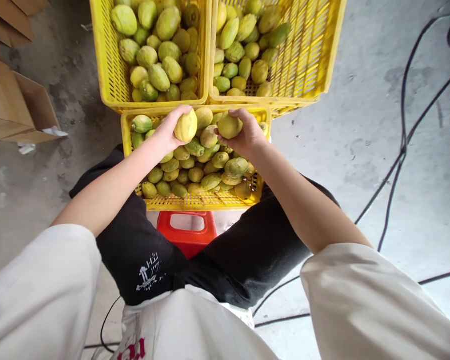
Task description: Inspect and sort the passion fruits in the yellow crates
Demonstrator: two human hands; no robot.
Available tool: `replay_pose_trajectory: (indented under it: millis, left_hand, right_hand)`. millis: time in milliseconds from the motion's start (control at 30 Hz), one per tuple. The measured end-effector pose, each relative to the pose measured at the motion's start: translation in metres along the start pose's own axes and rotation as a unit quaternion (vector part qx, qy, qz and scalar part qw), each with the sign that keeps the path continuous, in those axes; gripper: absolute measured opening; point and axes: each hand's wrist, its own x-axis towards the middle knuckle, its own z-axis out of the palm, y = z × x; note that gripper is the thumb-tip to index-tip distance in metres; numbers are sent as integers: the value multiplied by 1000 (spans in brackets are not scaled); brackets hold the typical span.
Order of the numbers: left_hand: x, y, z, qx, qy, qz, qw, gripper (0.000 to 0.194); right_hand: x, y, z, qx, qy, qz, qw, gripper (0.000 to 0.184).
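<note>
My left hand (168,131) is closed round a yellow lemon (187,127), its thumb along the top. Opposite it, my right hand (249,135) grips a yellow-green lemon (229,126), with fingertips partly hidden beneath. Both hands are above the near yellow crate (195,202), a small gap between the two fruits. Inside that crate lie several oval lemons (211,181), ranging from green to yellow.
Beyond stand a left yellow crate (107,60) and a right yellow crate (315,45), both holding similar fruit. A red plastic stool (187,245) is under the near crate. Cardboard boxes (7,100) lie left; black cables (403,145) cross the floor at right.
</note>
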Motion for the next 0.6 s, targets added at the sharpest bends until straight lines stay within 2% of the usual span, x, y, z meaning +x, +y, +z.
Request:
replay_pose_trajectory:
  millis: [67,233,467,600]
  left_hand:
    - [1,-1,-1,-17,-13,-7,1000,17]
    - [3,-2,0,-67,-43,-14,997,26]
    - [-3,-1,3,-52,-47,-5,998,23]
    - [1,-2,4,-75,-55,-26,995,35]
  right_hand:
    - [-3,-1,-2,-9,-13,-5,1000,36]
    - [-9,-6,-5,12,-18,0,1000,17]
    - [-7,-7,-12,-26,-25,-4,999,27]
    - [-6,-1,-16,-18,-27,-20,999,26]
